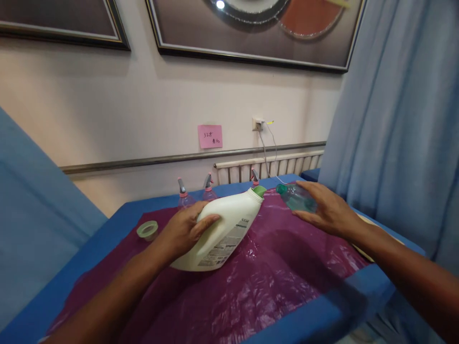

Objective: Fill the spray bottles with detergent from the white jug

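Note:
My left hand [193, 223] is wrapped round a white detergent jug [229, 215], which is tilted so that its open mouth with a green pour spout points up and to the right. A printed label shows on its lower side. In my right hand [322, 208] is a small clear plastic bottle [299, 198] with a green neck, held between thumb and fingers. That bottle leans, its neck towards the jug's spout, with a gap between them. Pale greenish liquid seems to lie inside it. To the left of the jug rests a translucent cap [147, 230].
Spray bottles with pink-and-grey heads [209, 191] stand behind the jug. A purple plastic sheet [265, 286] covers much of the blue table [124, 222]. White cables [267, 148] hang from a wall socket [256, 124]. Blue curtains [390, 119] flank both sides.

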`<state>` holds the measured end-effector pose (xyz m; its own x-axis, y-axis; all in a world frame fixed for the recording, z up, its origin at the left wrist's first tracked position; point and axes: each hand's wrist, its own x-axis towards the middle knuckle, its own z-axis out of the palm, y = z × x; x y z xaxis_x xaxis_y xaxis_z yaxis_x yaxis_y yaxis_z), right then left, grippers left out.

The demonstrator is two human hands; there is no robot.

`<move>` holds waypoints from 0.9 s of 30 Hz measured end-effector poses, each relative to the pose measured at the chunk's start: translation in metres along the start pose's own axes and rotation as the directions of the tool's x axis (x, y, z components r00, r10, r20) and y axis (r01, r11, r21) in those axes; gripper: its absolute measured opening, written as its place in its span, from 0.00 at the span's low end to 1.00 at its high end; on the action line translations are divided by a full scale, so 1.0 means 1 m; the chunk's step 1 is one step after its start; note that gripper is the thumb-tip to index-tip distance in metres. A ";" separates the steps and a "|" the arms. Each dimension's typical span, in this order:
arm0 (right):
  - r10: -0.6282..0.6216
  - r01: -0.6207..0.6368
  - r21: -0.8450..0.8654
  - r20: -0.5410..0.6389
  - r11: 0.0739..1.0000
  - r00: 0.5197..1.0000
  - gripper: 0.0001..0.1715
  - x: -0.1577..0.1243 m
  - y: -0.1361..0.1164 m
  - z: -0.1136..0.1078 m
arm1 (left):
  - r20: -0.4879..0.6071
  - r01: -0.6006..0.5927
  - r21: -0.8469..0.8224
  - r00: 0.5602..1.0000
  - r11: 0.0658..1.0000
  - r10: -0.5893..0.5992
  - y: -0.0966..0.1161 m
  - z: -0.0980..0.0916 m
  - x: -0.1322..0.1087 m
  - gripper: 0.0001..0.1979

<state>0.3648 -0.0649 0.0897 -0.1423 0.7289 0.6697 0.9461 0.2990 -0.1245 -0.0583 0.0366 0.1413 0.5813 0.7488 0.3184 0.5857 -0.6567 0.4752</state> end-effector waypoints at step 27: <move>-0.170 0.198 -0.156 0.175 0.968 0.970 0.46 0.020 0.009 -0.003 | 0.061 -0.063 0.165 0.997 0.984 0.053 0.002 -0.006 0.009 0.24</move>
<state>0.3712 -0.0497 0.1048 -0.3494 0.7637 0.5428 0.9330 0.3370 0.1264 -0.0557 0.0426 0.1497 0.6450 0.7059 0.2927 0.6331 -0.7081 0.3127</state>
